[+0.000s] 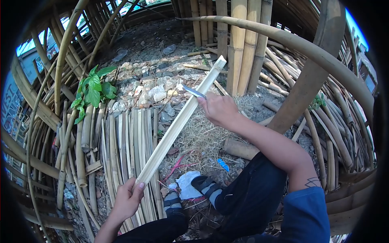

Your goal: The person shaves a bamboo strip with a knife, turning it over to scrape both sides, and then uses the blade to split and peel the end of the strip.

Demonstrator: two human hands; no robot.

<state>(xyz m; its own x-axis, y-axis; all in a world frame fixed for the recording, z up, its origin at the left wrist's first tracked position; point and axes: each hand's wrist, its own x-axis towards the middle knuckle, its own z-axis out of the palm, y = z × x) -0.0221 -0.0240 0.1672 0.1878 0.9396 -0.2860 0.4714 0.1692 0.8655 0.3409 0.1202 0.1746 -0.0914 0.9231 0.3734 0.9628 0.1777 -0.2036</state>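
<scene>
A long split bamboo strip slants up from lower left to upper right in front of me, its pale inner side facing up. My left hand is closed around its lower end, thumb on top. In my right hand is a knife, gripped in a fist; most of the handle is hidden by the fingers. The blade lies across the upper part of the strip and its tip points to the upper left. Below and left of the strip, several cut bamboo slats lie side by side on the ground.
Upright bamboo poles stand behind the strip's far end. A curved bamboo pole arches over the right side. Bamboo stacks flank me. Shavings, a blue scrap and a white cloth-like piece lie near my sandalled feet.
</scene>
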